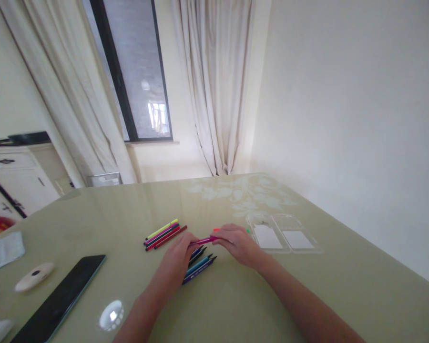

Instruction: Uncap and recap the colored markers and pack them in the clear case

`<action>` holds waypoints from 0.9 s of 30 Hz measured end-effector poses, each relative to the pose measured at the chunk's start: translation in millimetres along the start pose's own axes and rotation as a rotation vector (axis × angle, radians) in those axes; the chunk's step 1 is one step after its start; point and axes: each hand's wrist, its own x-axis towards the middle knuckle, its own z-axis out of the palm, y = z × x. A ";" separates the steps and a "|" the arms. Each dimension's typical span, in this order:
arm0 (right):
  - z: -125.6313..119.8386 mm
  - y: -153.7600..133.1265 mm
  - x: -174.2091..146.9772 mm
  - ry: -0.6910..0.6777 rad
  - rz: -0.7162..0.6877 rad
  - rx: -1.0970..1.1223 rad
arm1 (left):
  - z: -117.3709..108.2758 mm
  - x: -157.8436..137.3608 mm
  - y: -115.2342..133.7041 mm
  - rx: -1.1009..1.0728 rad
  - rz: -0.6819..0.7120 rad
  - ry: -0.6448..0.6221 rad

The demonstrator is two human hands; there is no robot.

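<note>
A pink felt-tip pen (204, 240) is held level above the table between my two hands. My left hand (180, 252) is closed on its left end, and my right hand (234, 242) grips the right end, fingers curled over it. Below and between the hands lie several blue and dark felt-tip pens (200, 270), partly hidden by my left hand. To the left of that hand is a row of yellow, pink, dark and red felt-tip pens (164, 236). An orange tip (216, 229) and a green tip (248, 230) show behind my right hand.
An open clear plastic case (286, 233) with white inserts lies right of my hands. On the left are a dark tablet or phone (60, 300), a cream oval object (35, 277) and a pale cloth-like item (3, 250). A light reflection shows on the glossy table (128, 209).
</note>
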 end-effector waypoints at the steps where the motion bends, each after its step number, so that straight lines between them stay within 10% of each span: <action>1: -5.2 5.3 -0.8 0.020 0.024 0.004 | -2.8 0.4 -5.1 0.005 -0.030 0.009; 7: -46.7 54.0 -12.2 0.366 0.384 -0.140 | -28.1 4.7 -44.4 0.087 -0.191 0.194; 21: 1.1 53.5 45.6 -0.122 0.538 -0.348 | -19.2 0.7 -53.9 0.212 -0.239 -0.057; 27: 0.0 53.1 42.3 -0.157 0.549 -0.343 | -22.4 0.3 -55.1 0.381 -0.305 0.162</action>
